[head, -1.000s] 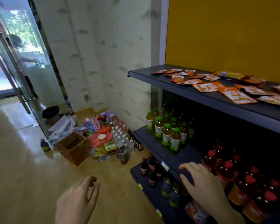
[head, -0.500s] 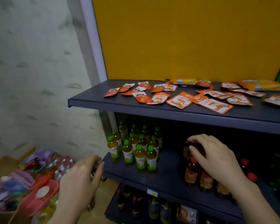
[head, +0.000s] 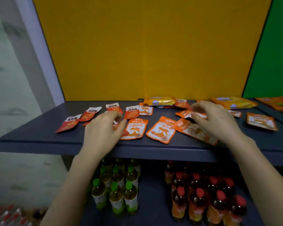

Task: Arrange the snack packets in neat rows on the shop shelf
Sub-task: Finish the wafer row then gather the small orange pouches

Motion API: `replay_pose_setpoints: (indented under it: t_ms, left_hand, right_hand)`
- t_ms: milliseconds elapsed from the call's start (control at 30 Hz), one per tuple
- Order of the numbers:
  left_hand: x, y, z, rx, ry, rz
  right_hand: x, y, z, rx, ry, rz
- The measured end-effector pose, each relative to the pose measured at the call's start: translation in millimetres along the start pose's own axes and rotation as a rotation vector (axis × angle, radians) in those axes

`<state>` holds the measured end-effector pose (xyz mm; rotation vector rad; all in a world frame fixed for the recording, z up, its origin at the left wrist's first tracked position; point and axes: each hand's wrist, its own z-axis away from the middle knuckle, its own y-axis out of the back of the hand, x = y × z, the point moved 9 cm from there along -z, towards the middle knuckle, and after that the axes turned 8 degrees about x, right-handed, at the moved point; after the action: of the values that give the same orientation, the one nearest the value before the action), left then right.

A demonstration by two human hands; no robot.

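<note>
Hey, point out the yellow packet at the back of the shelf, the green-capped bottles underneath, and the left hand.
yellow packet (head: 159,101): head view, middle of its wrapper.
green-capped bottles (head: 116,199): head view, body of a front-row bottle.
left hand (head: 103,134): head view, back of the hand.

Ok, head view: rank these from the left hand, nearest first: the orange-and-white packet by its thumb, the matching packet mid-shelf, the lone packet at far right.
1. Orange-and-white packet, just right of the left hand, by the thumb.
2. Matching packet, mid-shelf, between the two hands.
3. Lone packet, far right, beyond the right hand.
</note>
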<state>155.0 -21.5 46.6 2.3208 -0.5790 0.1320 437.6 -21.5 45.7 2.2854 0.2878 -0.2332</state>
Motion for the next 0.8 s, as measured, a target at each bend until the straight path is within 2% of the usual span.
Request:
replay_pose_setpoints:
  t_ms: [100, 200, 367, 533, 800]
  left_hand:
    - [3, -25, -48, 0.035, 0.002, 0.033]
    - [6, -61, -94, -0.011, 0.030, 0.060]
    - [11, -141, -147, -0.209, 0.108, 0.029]
    - [17, -215, -158, -0.473, 0.192, -0.018]
    - [12, -259, -155, -0.621, 0.387, 0.157]
  right_hand:
    - [14, -14, -38, -0.008, -0.001, 0.012]
    - [34, -26, -69, -0.016, -0.026, 0.049]
    - [75, -37, -103, -0.038, -0.136, 0.141]
    - [123, -30, -119, -0.073, -0.259, 0.187]
    - [229, -1, -111, -0.004, -0.595, 0.188]
